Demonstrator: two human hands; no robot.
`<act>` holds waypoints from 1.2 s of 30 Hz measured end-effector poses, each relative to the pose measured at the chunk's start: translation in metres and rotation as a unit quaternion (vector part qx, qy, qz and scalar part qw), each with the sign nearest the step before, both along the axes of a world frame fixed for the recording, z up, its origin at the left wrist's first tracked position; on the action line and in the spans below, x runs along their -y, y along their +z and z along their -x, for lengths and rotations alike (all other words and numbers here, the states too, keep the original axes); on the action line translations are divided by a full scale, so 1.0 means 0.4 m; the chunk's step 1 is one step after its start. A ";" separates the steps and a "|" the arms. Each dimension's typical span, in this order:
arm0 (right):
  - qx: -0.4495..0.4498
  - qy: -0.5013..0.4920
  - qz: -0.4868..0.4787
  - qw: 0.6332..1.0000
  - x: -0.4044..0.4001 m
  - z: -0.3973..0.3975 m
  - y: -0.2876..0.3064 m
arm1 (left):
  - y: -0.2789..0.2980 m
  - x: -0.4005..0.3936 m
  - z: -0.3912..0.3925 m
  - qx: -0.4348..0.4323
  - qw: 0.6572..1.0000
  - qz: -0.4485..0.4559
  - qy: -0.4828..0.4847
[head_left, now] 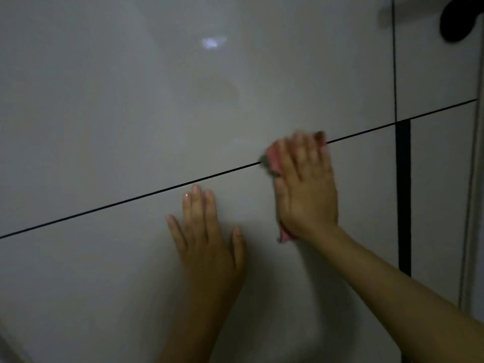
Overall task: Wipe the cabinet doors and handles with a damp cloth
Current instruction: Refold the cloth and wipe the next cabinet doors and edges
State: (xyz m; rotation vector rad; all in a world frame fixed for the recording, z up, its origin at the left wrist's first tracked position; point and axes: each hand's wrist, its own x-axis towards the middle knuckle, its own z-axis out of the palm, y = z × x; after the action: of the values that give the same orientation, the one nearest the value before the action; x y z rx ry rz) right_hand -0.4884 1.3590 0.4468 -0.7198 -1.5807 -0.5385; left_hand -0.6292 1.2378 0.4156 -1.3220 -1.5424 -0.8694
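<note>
Two hands on the glossy pale grey cabinet fronts, dim lighting, some motion blur on the right side. Left hand [207, 242] lies flat on the lower glossy grey cabinet door [91, 284], fingers [195, 205] straight and slightly spread, thumb out to the right, fingertips just below the thin dark horizontal gap [104, 210] between panels; it holds nothing. Right hand [305, 189] is pressed flat over a pink damp cloth [273, 159], fingers extended rather than curled, pinning the cloth against the door surface. Cloth sits right on the horizontal gap, spanning the bottom edge of the upper glossy grey cabinet door [183, 87] and the top of the lower one; pink edges show at the upper left of the hand and below the heel of the palm near the wrist. Hands are apart, left one lower and further left. Narrow black vertical strip [403, 195] runs down to the right of the right hand. Black rounded handle [455, 19] sits at the top right corner, partly cut off by the frame edge, well apart from both hands. Small bright light reflection [212, 43] on the upper door.
</note>
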 end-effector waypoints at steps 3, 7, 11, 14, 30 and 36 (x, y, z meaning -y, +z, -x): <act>0.135 0.013 -0.080 0.988 -0.046 -0.087 0.007 | -0.011 -0.039 -0.068 -0.052 0.998 0.029 -0.020; 0.014 0.007 -0.018 1.000 -0.154 -0.225 0.033 | 0.009 -0.109 -0.162 -0.095 0.993 0.051 -0.044; -0.157 -0.021 0.078 0.984 -0.193 -0.298 0.028 | 0.009 -0.148 -0.190 -0.102 0.994 0.031 -0.038; -0.178 -0.030 0.106 0.978 -0.156 -0.237 0.001 | 0.004 -0.164 -0.196 -0.114 0.993 -0.005 -0.031; 0.064 0.007 -0.035 0.997 -0.191 -0.296 -0.071 | 0.001 -0.185 -0.202 -0.119 0.992 -0.028 -0.005; -0.016 -0.015 -0.003 1.000 -0.294 -0.469 0.004 | 0.007 -0.191 -0.207 -0.113 0.993 -0.037 -0.007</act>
State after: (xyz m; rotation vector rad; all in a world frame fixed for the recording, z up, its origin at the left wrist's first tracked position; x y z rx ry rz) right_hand -0.3008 1.4768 0.4484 -0.7450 -1.5409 -0.5503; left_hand -0.5464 1.3141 0.4184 -1.3309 -1.3147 -0.7489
